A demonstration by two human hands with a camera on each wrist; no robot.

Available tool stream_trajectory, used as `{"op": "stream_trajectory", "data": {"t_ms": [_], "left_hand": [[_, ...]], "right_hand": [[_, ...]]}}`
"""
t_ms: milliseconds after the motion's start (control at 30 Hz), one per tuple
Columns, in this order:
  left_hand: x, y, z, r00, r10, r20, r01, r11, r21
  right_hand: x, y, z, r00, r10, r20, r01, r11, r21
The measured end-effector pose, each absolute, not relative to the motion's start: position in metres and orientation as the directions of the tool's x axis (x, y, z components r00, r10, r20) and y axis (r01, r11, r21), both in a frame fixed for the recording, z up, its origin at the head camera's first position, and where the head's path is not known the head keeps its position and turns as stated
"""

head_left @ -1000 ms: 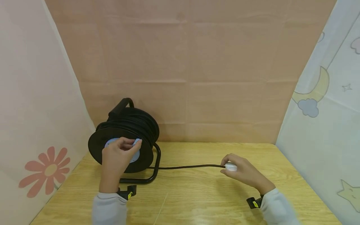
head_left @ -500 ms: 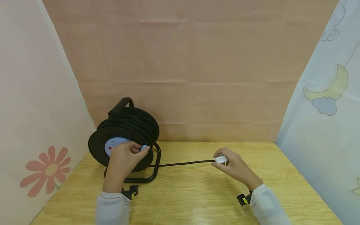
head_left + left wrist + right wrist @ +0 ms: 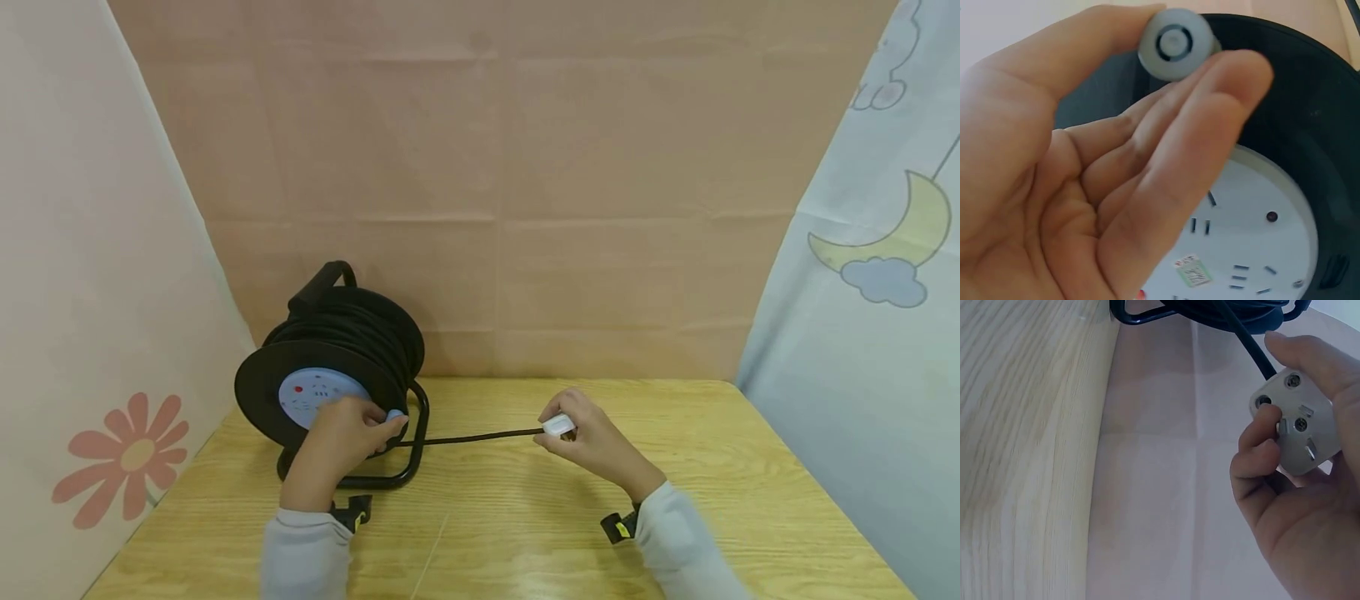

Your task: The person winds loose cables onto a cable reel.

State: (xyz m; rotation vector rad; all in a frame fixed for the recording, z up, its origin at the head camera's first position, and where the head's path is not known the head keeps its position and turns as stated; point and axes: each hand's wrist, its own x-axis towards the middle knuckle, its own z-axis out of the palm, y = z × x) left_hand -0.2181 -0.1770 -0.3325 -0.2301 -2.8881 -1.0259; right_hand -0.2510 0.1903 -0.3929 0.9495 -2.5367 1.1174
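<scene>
A black cable reel stands on the left of the table, its pale blue socket panel turned to the front. My left hand pinches the reel's small winding knob at the lower right of the flange. Close up in the left wrist view, the round grey knob sits between thumb and fingertips. My right hand grips a white plug out to the right. From the plug a black cable runs to the reel. Its metal pins show in the right wrist view.
The reel's tubular black stand rests on the wooden table, with a carrying handle on top. A beige cloth hangs behind, and patterned cloths flank both sides. A small black wrist camera sits at the right wrist.
My left hand has carried the knob right and down round the flange. My right hand has moved left with the plug, and the stretch of cable to the reel is shorter.
</scene>
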Motion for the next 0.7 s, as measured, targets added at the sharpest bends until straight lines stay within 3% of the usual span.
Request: {"op": "stream_trajectory", "data": {"t_ms": [233,467,700], "left_hand": [[-0.224,-0.187,-0.344,-0.986,0.165,-0.012,0.112,0.720,0.685],[-0.231,-0.203,-0.364,-0.960,0.232,-0.159,0.028,0.639,0.768],[-0.236,-0.214,-0.374,-0.923,0.312,-0.224,0.013,0.609,0.793]], "right_hand": [[-0.252,0.172,-0.394,-0.780,-0.507,0.368,-0.614,0.505,-0.606],[-0.261,0.145,-0.402,-0.767,-0.487,0.417,-0.634,0.476,-0.610],[-0.264,0.129,-0.419,-0.825,-0.421,0.376,-0.554,0.474,-0.684]]}}
